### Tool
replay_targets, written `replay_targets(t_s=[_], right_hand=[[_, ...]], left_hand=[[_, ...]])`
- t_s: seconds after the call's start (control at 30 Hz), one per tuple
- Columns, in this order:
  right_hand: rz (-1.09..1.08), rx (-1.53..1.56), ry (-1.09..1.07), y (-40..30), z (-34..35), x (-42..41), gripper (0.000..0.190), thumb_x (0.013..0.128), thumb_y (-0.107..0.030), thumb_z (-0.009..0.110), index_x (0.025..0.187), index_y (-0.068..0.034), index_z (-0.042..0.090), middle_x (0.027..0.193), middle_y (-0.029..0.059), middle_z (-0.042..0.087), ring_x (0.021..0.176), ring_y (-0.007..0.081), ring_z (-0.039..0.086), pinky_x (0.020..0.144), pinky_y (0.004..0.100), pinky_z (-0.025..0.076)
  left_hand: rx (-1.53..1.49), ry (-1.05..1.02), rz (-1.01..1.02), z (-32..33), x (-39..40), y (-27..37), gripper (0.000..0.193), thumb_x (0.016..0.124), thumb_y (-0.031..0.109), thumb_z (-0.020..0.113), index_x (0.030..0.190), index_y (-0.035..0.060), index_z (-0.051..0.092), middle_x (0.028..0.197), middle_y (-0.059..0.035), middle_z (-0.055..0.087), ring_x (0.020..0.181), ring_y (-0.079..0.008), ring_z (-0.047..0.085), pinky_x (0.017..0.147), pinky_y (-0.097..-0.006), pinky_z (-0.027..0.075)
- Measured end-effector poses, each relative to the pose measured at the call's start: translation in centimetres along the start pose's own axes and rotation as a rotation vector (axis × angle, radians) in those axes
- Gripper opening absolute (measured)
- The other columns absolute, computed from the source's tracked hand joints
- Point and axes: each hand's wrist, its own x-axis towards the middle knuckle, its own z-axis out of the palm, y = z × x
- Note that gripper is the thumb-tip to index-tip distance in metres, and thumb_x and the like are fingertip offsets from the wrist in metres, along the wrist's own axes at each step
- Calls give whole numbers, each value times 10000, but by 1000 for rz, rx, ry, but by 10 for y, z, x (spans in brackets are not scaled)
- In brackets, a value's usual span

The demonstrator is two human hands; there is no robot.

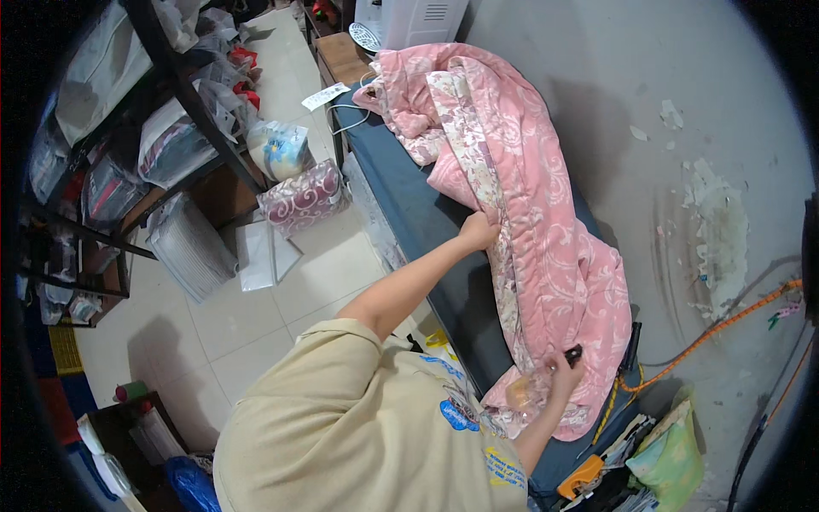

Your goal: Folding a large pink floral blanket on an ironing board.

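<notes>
A pink quilt (pixel 537 192) with white scrolls and a floral-patterned border lies lengthwise in loose folds on a dark blue-covered table (pixel 409 198). Near the quilt's middle, my left hand (pixel 480 231) pinches its near edge. Toward the lower end, my right hand (pixel 567 372) is closed around a small black object (pixel 573 354), whose kind I cannot tell. Crinkled clear plastic (pixel 528 392) with something yellowish in it hangs beside that hand, over the quilt's bottom corner; whether the fingers hold it too is unclear.
A grey wall (pixel 640 192) with peeling paint runs behind the table. An orange cord (pixel 736 321) reaches the table's lower end, near a green pillow (pixel 668 457) and an orange-handled thing (pixel 580 477). Metal shelving (pixel 192 109) with bagged textiles stands left; a wrapped purple-patterned bundle (pixel 304 198) is on the floor.
</notes>
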Motion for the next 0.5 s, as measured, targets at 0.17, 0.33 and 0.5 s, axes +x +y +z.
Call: replay_targets(t_s=[0.17, 0.33, 0.5], right_hand=[[-50, 101, 130, -53, -65, -21, 188, 692, -21, 646, 835, -40, 526, 712, 6, 519, 571, 104, 485, 499, 214, 388], [1, 137, 124, -52, -132, -29, 291, 680, 29, 611, 959, 9, 532, 842, 19, 508, 698, 104, 482, 585, 213, 406], [-59, 30, -228, -127, -62, -30, 395, 670, 4, 657, 1047, 30, 541, 966, 33, 541, 849, 97, 481, 737, 231, 401]], left_hand=[[-50, -12, 396, -5, -73, 30, 356, 801, 249, 546, 655, -76, 528, 566, -235, 504, 483, -269, 514, 496, -404, 411], [-75, -481, 461, 47, -196, 2, 214, 824, 168, 482, 781, -23, 569, 680, -206, 585, 651, -295, 608, 606, -400, 466], [211, -1004, 152, 43, -185, -48, 269, 823, 242, 533, 965, 39, 637, 879, -153, 656, 733, -257, 625, 677, -352, 478]])
